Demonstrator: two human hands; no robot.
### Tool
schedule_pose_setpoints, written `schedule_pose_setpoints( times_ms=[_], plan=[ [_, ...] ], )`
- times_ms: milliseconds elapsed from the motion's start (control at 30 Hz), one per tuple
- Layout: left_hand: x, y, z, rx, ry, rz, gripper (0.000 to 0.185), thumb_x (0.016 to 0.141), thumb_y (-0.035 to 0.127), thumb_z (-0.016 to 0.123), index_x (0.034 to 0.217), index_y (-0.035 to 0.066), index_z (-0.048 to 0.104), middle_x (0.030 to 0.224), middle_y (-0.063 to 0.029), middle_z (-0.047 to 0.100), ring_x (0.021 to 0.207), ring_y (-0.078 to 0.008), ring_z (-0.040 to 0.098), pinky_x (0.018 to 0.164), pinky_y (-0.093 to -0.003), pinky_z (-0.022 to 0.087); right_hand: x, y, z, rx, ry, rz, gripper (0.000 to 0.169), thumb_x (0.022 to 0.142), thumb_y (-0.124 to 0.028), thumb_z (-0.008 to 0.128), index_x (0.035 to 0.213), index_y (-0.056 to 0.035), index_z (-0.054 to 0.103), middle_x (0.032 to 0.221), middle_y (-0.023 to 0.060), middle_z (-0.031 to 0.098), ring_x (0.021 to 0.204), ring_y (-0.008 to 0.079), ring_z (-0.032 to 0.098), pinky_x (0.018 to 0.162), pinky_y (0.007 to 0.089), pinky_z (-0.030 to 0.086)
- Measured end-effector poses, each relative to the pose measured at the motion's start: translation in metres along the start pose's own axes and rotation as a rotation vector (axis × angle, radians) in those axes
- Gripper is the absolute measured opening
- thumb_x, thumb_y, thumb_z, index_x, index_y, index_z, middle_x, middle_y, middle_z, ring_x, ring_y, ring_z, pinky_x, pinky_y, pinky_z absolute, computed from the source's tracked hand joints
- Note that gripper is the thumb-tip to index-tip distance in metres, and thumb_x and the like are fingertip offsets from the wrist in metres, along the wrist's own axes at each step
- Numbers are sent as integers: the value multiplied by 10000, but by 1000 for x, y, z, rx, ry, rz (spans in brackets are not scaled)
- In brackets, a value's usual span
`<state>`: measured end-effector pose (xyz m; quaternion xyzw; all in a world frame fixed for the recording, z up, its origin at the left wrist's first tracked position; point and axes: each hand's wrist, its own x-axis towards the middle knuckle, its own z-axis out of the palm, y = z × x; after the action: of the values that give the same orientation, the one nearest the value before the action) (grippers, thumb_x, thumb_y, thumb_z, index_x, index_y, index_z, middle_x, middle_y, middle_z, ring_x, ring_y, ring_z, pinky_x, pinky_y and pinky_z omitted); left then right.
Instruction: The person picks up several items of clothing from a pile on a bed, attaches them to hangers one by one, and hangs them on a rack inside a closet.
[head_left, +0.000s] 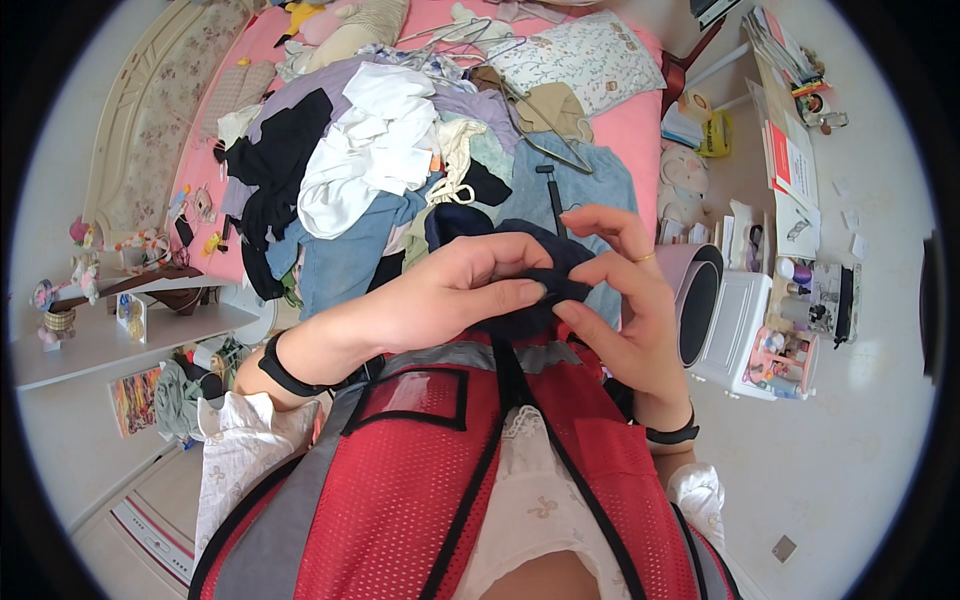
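Observation:
A dark navy cloth garment (517, 319) is bunched up between my hands, close in front of the red mesh vest I wear. My left hand (499, 281) pinches its upper edge between thumb and fingers. On the other side, my right hand (622, 292) grips the edge with thumb and index finger, its other fingers raised. Folds hide the garment's full shape. Just beyond it lie light blue denim (600, 180) and a black clip hanger (553, 199).
Heaped clothes cover the pink bed (622, 150), among them a white garment (367, 150) and a black one (281, 165). Wire hangers (540, 142) lie on the pile. At right stand a rolled mat (686, 300), a white drawer unit (731, 330) and a cluttered desk (787, 142).

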<state>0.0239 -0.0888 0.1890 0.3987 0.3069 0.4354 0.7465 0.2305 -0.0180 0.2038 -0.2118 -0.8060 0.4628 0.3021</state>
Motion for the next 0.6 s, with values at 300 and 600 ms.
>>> schedule_pose_setpoints(
  times_ms=[300, 600],
  plan=[
    [2, -6, 1, 20, 108, 7, 149, 960, 59, 554, 1091, -13, 554, 936, 8, 598, 834, -19, 526, 726, -184, 429, -1, 1, -2, -24, -15, 106, 169, 712, -68, 723, 796, -19, 585, 1239, 162, 529, 1157, 302, 507, 1047, 429, 337],
    [5, 5, -6, 408, 35, 132, 167, 876, 12, 647, 1030, -17, 591, 934, -26, 620, 840, -63, 568, 733, -211, 452, 3, 12, 1, 287, -25, 75, 434, 709, -14, 682, 1106, -10, 507, 1197, 111, 540, 1145, 237, 504, 1031, 387, 356]
  ],
)
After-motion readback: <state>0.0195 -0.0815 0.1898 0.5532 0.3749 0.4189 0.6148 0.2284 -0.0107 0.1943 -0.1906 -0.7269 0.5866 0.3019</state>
